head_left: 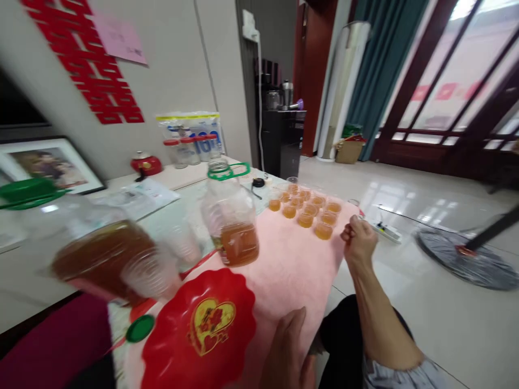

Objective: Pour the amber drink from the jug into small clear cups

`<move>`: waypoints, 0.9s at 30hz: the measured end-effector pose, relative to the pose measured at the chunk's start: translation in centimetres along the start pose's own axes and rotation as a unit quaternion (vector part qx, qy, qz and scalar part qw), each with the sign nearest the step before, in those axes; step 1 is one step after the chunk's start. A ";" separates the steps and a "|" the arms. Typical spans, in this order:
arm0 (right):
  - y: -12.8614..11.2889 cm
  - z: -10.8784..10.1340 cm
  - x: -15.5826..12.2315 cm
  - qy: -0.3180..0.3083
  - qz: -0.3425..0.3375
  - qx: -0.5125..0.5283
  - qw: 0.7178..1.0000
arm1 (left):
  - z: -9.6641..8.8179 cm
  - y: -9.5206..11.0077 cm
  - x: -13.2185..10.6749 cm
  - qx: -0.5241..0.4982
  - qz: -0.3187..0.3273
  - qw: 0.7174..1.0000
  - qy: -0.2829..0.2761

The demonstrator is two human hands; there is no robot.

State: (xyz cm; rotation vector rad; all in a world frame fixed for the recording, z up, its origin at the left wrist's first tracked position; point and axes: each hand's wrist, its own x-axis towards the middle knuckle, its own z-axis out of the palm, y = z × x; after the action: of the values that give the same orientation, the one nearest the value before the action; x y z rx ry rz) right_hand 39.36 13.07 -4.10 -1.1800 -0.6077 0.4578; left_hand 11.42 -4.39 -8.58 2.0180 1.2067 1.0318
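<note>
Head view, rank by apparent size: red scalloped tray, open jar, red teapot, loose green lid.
1. Red scalloped tray
2. Open jar
3. Red teapot, loose green lid: too alike to rank

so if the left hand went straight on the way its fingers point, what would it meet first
The left hand would probably meet the nearest amber-filled cup across the pink cloth; depth is unclear.

A light grey, crumpled sleeve (pixel 399 375) is worn on the right forearm (pixel 377 316), its edge bunched high, while the right hand (pixel 359 239) and left hand (pixel 286 346) are left uncovered and the leg (pixel 344 340) is clothed in plain black.
</note>
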 end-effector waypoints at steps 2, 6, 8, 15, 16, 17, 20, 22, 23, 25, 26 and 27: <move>0.2 1.0 -1.5 -0.037 -0.032 0.000 0.999 | 0.0 1.0 0.1 -0.007 -0.012 1.000 -0.022; 1.0 3.3 -4.5 -0.168 -0.059 -0.017 0.984 | -1.4 2.4 1.2 -0.013 -0.018 1.000 -0.011; 1.4 4.3 -5.6 -0.226 -0.065 -0.031 0.972 | -3.4 2.5 1.8 -0.002 0.014 1.000 -0.003; 1.8 6.9 -6.9 -0.293 -0.080 -0.056 0.951 | -14.6 2.2 3.6 0.209 0.071 0.952 0.214; 1.8 7.2 -7.0 -0.293 -0.080 -0.057 0.951 | -16.3 2.0 4.0 0.240 0.067 0.941 0.229; 1.8 7.4 -7.1 -0.294 -0.079 -0.057 0.951 | -18.0 1.7 4.3 0.266 0.063 0.933 0.233; 1.9 8.2 -7.4 -0.296 -0.076 -0.055 0.951 | -22.4 0.5 5.2 0.354 0.061 0.905 0.227; 2.0 8.6 -7.5 -0.299 -0.074 -0.053 0.950 | -24.7 -0.6 5.8 0.403 0.051 0.892 0.197; 2.0 8.7 -7.6 -0.301 -0.073 -0.052 0.950 | -25.5 -1.0 6.0 0.423 0.044 0.888 0.176; 2.2 9.0 -7.7 -0.303 -0.070 -0.053 0.949 | -26.7 -1.7 6.6 0.456 0.010 0.883 0.113; 2.2 9.1 -7.7 -0.304 -0.068 -0.054 0.949 | -27.1 -2.0 6.9 0.469 -0.007 0.879 0.081; 2.3 9.1 -7.8 -0.306 -0.067 -0.056 0.948 | -27.4 -2.1 7.2 0.478 -0.022 0.876 0.051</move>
State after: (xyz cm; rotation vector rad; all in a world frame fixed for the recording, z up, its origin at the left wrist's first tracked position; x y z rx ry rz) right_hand 27.48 15.44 -5.48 -1.0898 -1.2557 0.6870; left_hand -10.31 5.10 7.00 2.6239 2.0903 0.5287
